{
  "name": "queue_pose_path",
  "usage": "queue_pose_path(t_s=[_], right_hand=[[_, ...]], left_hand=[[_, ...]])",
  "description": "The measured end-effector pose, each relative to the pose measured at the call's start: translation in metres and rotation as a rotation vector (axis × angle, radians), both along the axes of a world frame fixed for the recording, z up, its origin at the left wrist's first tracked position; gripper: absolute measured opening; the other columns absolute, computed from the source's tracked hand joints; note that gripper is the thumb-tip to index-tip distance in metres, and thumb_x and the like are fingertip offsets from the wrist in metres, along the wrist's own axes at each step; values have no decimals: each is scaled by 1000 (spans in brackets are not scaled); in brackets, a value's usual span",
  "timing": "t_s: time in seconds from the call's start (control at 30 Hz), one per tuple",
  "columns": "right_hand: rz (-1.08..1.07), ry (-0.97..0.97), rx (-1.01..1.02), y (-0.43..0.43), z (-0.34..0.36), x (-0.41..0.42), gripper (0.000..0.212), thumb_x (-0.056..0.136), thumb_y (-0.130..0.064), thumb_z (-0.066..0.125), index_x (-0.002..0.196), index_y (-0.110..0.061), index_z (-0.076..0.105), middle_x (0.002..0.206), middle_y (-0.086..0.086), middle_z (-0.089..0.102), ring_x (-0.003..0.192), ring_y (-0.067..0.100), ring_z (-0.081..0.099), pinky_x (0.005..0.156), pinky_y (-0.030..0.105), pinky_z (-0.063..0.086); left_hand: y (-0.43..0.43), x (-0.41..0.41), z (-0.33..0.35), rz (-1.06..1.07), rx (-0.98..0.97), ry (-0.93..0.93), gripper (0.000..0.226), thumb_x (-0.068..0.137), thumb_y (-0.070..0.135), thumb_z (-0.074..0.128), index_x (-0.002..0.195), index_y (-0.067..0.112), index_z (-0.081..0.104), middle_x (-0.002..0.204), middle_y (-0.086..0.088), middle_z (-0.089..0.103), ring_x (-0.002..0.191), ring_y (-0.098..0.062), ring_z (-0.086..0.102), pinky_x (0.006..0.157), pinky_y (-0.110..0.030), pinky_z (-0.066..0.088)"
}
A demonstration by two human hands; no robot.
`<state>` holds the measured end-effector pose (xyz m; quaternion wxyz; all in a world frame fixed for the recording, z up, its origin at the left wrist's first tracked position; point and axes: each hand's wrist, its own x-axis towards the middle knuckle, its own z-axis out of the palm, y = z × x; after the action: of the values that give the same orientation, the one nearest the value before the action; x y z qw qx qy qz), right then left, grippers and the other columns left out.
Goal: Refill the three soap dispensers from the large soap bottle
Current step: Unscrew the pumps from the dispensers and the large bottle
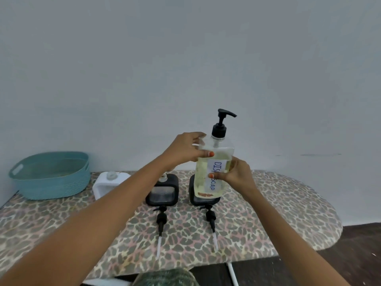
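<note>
Mid-frame, both hands grip the large soap bottle (212, 166) upright: left hand (185, 149) at its shoulder, right hand (237, 172) lower, above the black dispensers (162, 190)

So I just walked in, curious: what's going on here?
A person holds the large soap bottle in both hands, left hand near its shoulder, right hand on its label, above the table in front of the right black dispenser. The bottle's pump is still on, so nothing is poured yet. One removed pump lies before that dispenser, another before the middle black dispenser; a white dispenser stands further left.
</note>
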<state>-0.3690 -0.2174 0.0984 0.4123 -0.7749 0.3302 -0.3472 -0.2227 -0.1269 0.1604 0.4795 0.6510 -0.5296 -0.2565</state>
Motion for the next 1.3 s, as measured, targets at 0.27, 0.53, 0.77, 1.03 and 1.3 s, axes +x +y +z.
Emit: queue_pose_path(t_s=[0.27, 0.53, 0.77, 1.03, 1.3], right_hand=[[79, 7, 108, 38, -42, 14, 40, 61, -2, 82, 95, -8, 63, 87, -1, 66, 73, 6, 63, 56, 8, 48], [94, 121, 172, 46, -83, 22, 43, 60, -6, 84, 96, -11, 63, 100, 7, 69, 91, 17, 65, 76, 24, 54], [105, 131, 212, 49, -100, 22, 45, 58, -1, 83, 83, -28, 58, 101, 10, 69, 93, 20, 65, 87, 41, 52], [138, 156, 167, 46, -105, 20, 47, 58, -5, 84, 91, -23, 57, 102, 5, 69, 93, 17, 65, 85, 36, 53], [239, 196, 178, 43, -83, 15, 83, 65, -23, 82, 133, -25, 34, 131, -4, 52, 120, 15, 50, 100, 42, 43]], left_hand=[[39, 16, -48, 71, 67, 37, 72, 69, 18, 78, 133, 14, 45, 128, -6, 56, 107, -17, 60, 81, -28, 54], [50, 19, -86, 37, 124, 105, 65, 70, 8, 76, 129, 11, 48, 120, -5, 61, 99, -9, 58, 85, -19, 47], [52, 22, -109, 23, 165, 136, 74, 69, 7, 76, 134, 9, 41, 129, -7, 56, 114, -17, 57, 97, -31, 46], [50, 27, -118, 0, 166, 164, 75, 72, 8, 75, 136, 10, 37, 132, -5, 53, 113, -11, 53, 95, -26, 45], [49, 28, -126, -4, 154, 194, 71, 71, 14, 76, 132, 19, 41, 130, 1, 52, 118, -13, 51, 101, -31, 42]])
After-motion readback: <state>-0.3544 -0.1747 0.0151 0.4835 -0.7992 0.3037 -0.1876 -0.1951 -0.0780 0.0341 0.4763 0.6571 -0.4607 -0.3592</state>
